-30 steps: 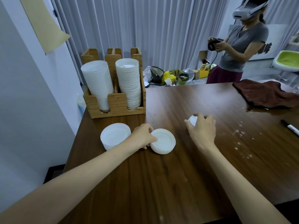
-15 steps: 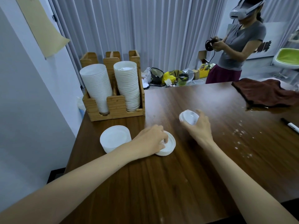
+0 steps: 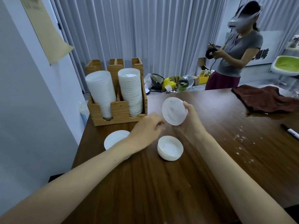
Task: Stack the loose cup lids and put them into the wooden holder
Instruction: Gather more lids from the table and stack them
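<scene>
My right hand (image 3: 191, 122) holds a white cup lid (image 3: 174, 112) tilted up above the wooden table (image 3: 161, 191). My left hand (image 3: 145, 131) hovers just left of that lid with loosely curved, blurred fingers and holds nothing. A short stack of lids (image 3: 170, 148) lies on the table below both hands. A second short stack (image 3: 114, 139) sits further left, partly hidden by my left forearm. The wooden holder (image 3: 119, 110) stands at the back left with two tall lid stacks, one on the left (image 3: 102, 92) and one on the right (image 3: 131, 92).
A brown cloth (image 3: 262, 99) lies at the table's far right, with a marker (image 3: 291, 131) and white crumbs (image 3: 239, 138) nearer. A person wearing a headset (image 3: 236, 57) stands beyond the table. The table's left edge runs along a wall.
My right hand has lifted its lid higher and tilted it toward me. My left hand has come off the short stack and moved up toward the held lid.
</scene>
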